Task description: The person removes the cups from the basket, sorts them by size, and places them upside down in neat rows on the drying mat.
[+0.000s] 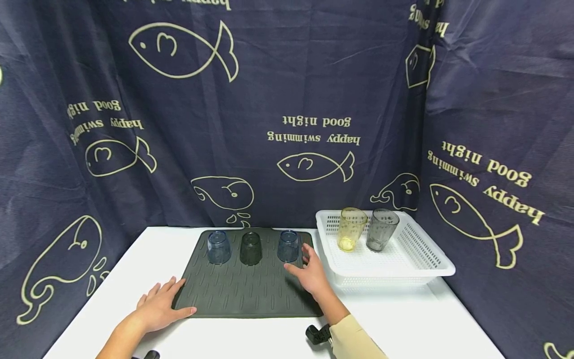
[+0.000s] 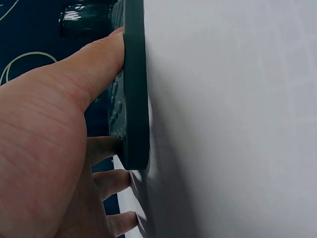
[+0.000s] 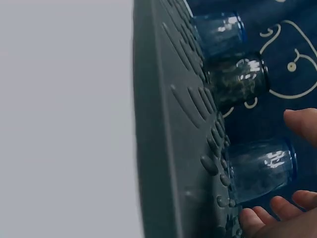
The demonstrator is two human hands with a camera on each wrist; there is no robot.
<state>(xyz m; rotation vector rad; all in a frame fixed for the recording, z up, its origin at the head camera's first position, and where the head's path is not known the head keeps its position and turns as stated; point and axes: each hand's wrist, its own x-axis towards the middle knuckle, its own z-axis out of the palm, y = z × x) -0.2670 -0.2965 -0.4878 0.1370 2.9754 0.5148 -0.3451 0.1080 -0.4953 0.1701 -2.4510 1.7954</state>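
Observation:
My right hand is at the right-hand blue glass, with thumb and fingers spread on either side of it. In the right wrist view, that same blue glass stands between the thumb and the fingertips, with a gap on the thumb side. At the front left corner of the dark grey ribbed mat rests my left hand, its fingers spread. Its thumb lies along the mat's edge in the left wrist view. A dark glass and another blue glass stand on the mat.
To the right of the mat is a white plastic basket. Inside it stand a yellow glass and a grey glass, leaning slightly. A dark blue curtain with fish drawings hangs behind the white table.

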